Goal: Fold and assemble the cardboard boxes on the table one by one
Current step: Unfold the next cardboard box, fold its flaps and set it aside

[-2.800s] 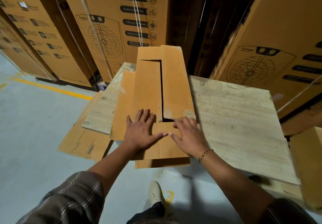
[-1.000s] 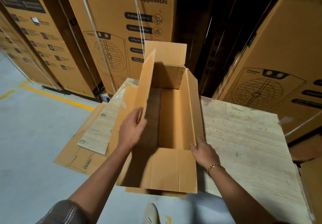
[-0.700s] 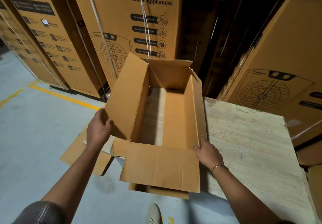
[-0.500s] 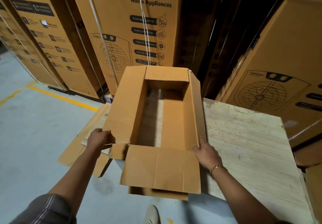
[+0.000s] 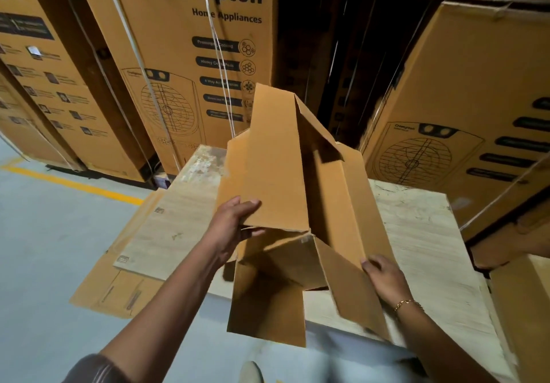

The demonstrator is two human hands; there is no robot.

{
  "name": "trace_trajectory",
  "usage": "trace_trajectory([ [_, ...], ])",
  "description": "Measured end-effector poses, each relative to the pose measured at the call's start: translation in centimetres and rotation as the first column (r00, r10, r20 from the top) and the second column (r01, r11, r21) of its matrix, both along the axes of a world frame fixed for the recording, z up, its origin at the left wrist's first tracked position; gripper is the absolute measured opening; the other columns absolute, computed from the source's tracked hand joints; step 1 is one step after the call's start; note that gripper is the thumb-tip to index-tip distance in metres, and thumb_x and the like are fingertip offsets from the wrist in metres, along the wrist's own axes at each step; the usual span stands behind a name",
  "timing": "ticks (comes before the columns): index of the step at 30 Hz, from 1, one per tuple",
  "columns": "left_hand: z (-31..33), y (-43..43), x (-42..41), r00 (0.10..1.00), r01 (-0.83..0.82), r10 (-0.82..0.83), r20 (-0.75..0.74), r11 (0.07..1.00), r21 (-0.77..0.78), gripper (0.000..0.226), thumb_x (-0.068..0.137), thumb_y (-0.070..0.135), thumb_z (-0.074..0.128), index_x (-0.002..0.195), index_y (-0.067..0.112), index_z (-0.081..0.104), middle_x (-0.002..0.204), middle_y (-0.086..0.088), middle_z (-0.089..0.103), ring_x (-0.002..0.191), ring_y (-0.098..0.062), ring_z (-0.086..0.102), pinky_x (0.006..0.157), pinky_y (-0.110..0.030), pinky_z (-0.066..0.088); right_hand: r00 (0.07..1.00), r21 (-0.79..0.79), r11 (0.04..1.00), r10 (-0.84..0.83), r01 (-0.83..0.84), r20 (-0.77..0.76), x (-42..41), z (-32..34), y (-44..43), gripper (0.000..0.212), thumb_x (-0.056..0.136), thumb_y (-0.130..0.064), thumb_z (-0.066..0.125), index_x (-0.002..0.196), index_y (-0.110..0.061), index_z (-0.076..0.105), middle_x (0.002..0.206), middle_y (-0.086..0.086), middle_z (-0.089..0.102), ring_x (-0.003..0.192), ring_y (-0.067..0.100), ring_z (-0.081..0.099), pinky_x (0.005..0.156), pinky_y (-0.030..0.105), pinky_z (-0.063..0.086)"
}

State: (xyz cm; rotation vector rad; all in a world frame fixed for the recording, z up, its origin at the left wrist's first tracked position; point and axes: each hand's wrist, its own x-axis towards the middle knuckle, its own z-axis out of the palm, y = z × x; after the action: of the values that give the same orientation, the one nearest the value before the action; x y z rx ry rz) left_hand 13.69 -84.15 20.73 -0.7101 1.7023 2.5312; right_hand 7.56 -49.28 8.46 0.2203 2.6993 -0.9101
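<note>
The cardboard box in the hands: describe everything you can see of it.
The cardboard box is plain brown corrugated board, unprinted, opened into a long rectangular tube and tilted with its far end raised. Its near end flaps hang loose, not yet folded. The left hand grips the near edge of its left panel; the right hand holds its right flap. It sits over the wooden table's near edge.

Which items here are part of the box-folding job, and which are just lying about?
In the job: cardboard box, half-opened and tilted; left hand gripping its left panel; right hand holding its right flap; wooden table.
Lying about: printed cartons stacked behind; flat cardboard at the left; yellow floor line.
</note>
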Motion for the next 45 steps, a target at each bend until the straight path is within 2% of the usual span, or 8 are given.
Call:
trace_trajectory([
  [5, 1.5, 7.0, -1.5, 0.981, 0.181, -0.188, -0.056, 0.977, -0.117, 0.063, 0.080, 0.069, 0.054, 0.125, 0.026, 0.064, 0.137, -0.002, 0.063, 0.132, -0.029, 0.051, 0.115, -0.051, 0.037, 0.992, -0.427, 0.900, -0.036, 0.085, 0.121, 2.2, 2.4, 0.5, 0.053, 0.096, -0.067, 0.043, 0.108, -0.028, 0.077, 0.115, -0.007, 0.073, 0.111, 0.015, 0.064, 0.100, 0.037, 0.045],
  [10, 1.4, 11.8, -2.8, 0.919, 0.364, -0.392, -0.048, 0.887, -0.284, 0.058, 0.094, 0.063, 0.054, 0.131, 0.019, 0.066, 0.133, 0.002, 0.066, 0.121, -0.016, 0.058, 0.104, -0.036, 0.038, 0.985, -0.593, 0.795, -0.036, 0.131, 0.169, 2.8, 4.4, 1.7, 0.089, 0.072, -0.094, 0.044, 0.121, -0.026, 0.073, 0.119, -0.002, 0.070, 0.114, 0.016, 0.062, 0.102, 0.035, 0.043],
  [19, -0.3, 15.9, -3.7, 0.813, 0.356, -0.576, 0.087, 0.373, -0.857, 0.071, 0.087, 0.086, 0.037, 0.122, 0.031, 0.065, 0.124, 0.008, 0.065, 0.116, -0.014, 0.054, 0.102, -0.043, 0.042, 0.997, -0.377, 0.924, 0.037, -0.058, -0.060, 2.5, 8.0, 2.4, 0.035, 0.091, -0.053, 0.064, 0.118, -0.031, 0.061, 0.103, -0.022, 0.066, 0.091, -0.012, 0.061, 0.094, 0.026, 0.050],
  [24, -2.0, 12.8, -1.9, 0.766, 0.382, -0.462, 0.447, -0.233, -0.894, 0.100, 0.080, 0.053, 0.074, 0.159, 0.029, 0.016, 0.168, -0.006, 0.008, 0.154, -0.032, 0.007, 0.121, -0.055, 0.015, 0.978, -0.347, 0.922, -0.201, 0.168, -0.061, 1.9, 6.5, 3.0, 0.108, 0.071, -0.093, 0.042, 0.082, 0.012, 0.068, 0.085, 0.028, 0.070, 0.080, 0.037, 0.068, 0.078, 0.042, 0.050],
  [26, -2.9, 10.6, -1.2, 0.782, 0.451, -0.350, 0.516, -0.255, -0.855, 0.108, 0.080, 0.045, 0.073, 0.160, 0.031, 0.003, 0.169, -0.008, -0.002, 0.155, -0.037, 0.002, 0.121, -0.058, 0.015, 0.961, -0.380, 0.894, -0.273, 0.237, -0.043, 1.9, 6.1, 3.5, 0.118, 0.069, -0.092, 0.047, 0.102, 0.021, 0.062, 0.108, 0.036, 0.063, 0.099, 0.050, 0.061, 0.094, 0.048, 0.048],
  [30, -4.1, 5.6, -0.8, 0.803, 0.491, -0.267, 0.532, -0.208, -0.846, 0.077, 0.088, 0.045, 0.065, 0.151, 0.032, 0.022, 0.149, -0.009, 0.041, 0.129, -0.035, 0.049, 0.099, -0.052, 0.048, 0.953, -0.400, 0.878, -0.302, 0.265, -0.032, 1.8, 6.8, 3.6, 0.079, 0.060, -0.089, 0.058, 0.055, -0.011, 0.052, 0.049, 0.004, 0.050, 0.051, 0.026, 0.049, 0.063, 0.036, 0.038],
  [40, -6.2, 5.5, 0.8, 0.903, 0.168, -0.292, 0.316, -0.438, -0.883, 0.069, 0.086, 0.026, 0.063, 0.151, 0.029, 0.038, 0.144, -0.007, 0.053, 0.137, -0.035, 0.045, 0.104, -0.061, 0.037, 0.879, 0.502, 0.865, 0.219, 0.026, -0.424, 1.4, 10.2, 3.9, 0.043, 0.088, -0.068, 0.053, 0.112, -0.033, 0.053, 0.117, -0.005, 0.058, 0.105, 0.017, 0.055, 0.086, 0.037, 0.050],
  [45, -7.3, 5.5, -1.1, 0.909, 0.183, -0.260, 0.324, -0.451, -0.874, 0.070, 0.091, 0.031, 0.057, 0.156, 0.030, 0.030, 0.125, -0.007, 0.057, 0.115, -0.031, 0.051, 0.096, -0.054, 0.038, 0.885, 0.566, 0.777, 0.434, -0.275, -0.166, -0.6, 8.2, 2.0, 0.069, 0.096, -0.069, 0.024, 0.156, -0.036, 0.021, 0.166, -0.009, 0.015, 0.153, 0.020, 0.008, 0.118, 0.049, 0.021],
])
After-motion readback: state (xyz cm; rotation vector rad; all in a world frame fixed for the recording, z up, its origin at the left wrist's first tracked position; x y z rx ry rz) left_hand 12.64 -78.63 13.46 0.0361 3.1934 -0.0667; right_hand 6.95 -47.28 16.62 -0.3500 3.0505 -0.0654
